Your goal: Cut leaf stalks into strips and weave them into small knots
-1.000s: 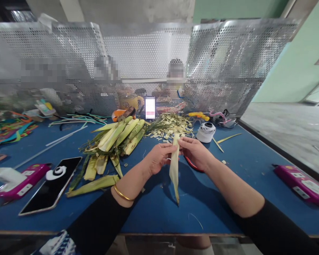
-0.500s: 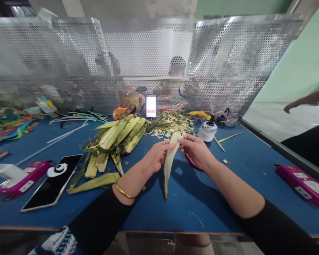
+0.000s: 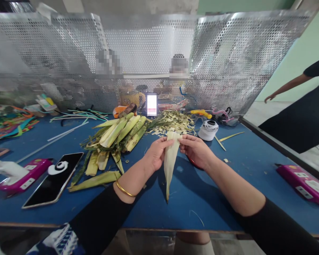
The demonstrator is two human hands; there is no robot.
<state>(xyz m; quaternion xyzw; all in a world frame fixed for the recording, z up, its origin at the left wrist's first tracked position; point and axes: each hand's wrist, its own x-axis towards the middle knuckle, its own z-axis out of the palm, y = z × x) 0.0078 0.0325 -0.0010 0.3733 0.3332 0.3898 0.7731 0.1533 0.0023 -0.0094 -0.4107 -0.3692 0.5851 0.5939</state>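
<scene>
A pale corn husk [image 3: 171, 159] hangs between my hands, its wide end up and its brownish tip pointing down over the blue table. My left hand [image 3: 158, 153] pinches the upper left edge, while my right hand [image 3: 194, 148] pinches the upper right edge. Under the right hand shows part of something red and curved [image 3: 194, 163], mostly covered. Left of my hands lies a pile of green and yellow corn husks [image 3: 122, 132], with a single long husk [image 3: 95, 180] in front. Shredded husk pieces [image 3: 172, 122] are heaped behind my hands.
A white spool of thread [image 3: 207, 131] stands right of the scraps. At left are a phone [image 3: 54, 182] and a magenta power strip [image 3: 26, 173]; another power strip [image 3: 304, 182] lies at right. A perforated metal screen [image 3: 151, 46] borders the back. A person in dark clothes [image 3: 300, 113] is at right.
The husk has turned and now shows its broad face, held spread between both hands. A person has come into view at the right. The view has shifted slightly.
</scene>
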